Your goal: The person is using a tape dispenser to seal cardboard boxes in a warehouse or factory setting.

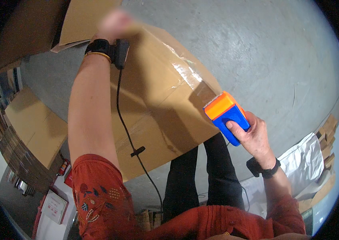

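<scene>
My right hand (255, 138) is wrapped around the blue body of an orange and blue tape dispenser (228, 117), thumb on its near face. The dispenser's toothed orange end is over the right edge of a large brown cardboard box (153, 116). Shiny clear tape (187, 74) lies along that edge. My left arm reaches far across the box, and my left hand (115, 23) is at its far left end. That hand is blurred, so its fingers cannot be made out. A black cable (123, 120) runs from the left wrist down over the cardboard.
Flattened cardboard stacks (25, 160) stand at the left, with another cardboard piece (83, 20) behind my left hand. A red fire extinguisher (63, 167) is at lower left. Silvery sheeting (303, 160) lies at the right, beside brown cardboard pieces (329, 136). Grey floor (265, 52) surrounds the box.
</scene>
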`<state>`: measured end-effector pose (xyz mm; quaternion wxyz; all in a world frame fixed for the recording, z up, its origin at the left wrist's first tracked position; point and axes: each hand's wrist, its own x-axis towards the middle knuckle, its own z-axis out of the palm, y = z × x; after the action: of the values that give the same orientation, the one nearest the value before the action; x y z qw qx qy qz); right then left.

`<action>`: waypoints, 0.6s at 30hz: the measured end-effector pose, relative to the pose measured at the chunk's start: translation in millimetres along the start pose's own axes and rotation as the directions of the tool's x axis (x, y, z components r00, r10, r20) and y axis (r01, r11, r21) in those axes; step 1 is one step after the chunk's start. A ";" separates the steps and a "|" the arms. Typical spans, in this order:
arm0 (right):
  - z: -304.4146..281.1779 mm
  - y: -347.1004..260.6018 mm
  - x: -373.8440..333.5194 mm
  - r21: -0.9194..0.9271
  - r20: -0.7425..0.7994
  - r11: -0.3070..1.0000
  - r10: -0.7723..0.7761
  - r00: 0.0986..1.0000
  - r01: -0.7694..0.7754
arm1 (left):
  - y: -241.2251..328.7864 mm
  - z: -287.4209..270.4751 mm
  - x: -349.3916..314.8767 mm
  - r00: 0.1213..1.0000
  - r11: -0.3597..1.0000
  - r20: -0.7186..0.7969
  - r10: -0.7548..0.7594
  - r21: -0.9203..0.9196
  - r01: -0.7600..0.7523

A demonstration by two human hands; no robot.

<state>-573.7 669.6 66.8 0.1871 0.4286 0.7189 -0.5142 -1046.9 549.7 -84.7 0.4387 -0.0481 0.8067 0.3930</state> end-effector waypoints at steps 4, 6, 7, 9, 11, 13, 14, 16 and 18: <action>-3.9 -0.3 -4.3 0.040 0.019 0.999 0.026 0.999 -0.026 | 1.6 -9.3 6.3 0.977 0.980 -0.101 0.190 0.082 -0.183; -9.6 4.4 -11.0 0.067 0.009 0.997 0.044 0.999 -0.045 | 6.7 3.6 -3.4 0.957 0.965 -0.130 0.259 0.073 -0.251; -10.4 6.1 -14.2 0.129 -0.005 0.990 0.059 0.998 -0.058 | 12.5 4.0 -10.5 0.929 0.945 -0.173 0.327 0.077 -0.318; -11.4 6.1 -18.7 0.191 -0.015 0.979 0.073 0.997 -0.069 | 21.8 0.3 -16.6 0.920 0.936 -0.172 0.351 0.059 -0.347; -13.5 2.6 -22.3 0.225 -0.024 0.969 0.113 0.993 -0.105 | 22.3 -3.6 -21.0 0.912 0.927 -0.172 0.374 0.039 -0.373; -14.2 -1.0 -22.8 0.206 -0.023 0.973 0.115 0.993 -0.108 | 22.1 -13.0 -19.8 0.934 0.939 -0.108 0.341 0.081 -0.334; -14.5 -2.7 -22.9 0.188 -0.020 0.976 0.120 0.993 -0.115 | 18.0 -15.4 -18.3 0.933 0.938 -0.108 0.344 0.078 -0.337; -13.2 -9.7 -20.5 0.162 -0.018 0.983 0.096 0.995 -0.092 | 4.9 -24.2 -11.9 0.946 0.951 -0.100 0.307 0.061 -0.302; -10.4 -10.7 -16.7 0.131 -0.009 0.988 0.083 0.996 -0.081 | -5.9 -30.5 -7.1 0.948 0.954 -0.100 0.301 0.025 -0.300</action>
<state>-571.2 670.8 89.1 0.1745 0.4730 0.6669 -0.5486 -1060.5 523.1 -73.6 0.3319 0.0570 0.8281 0.4481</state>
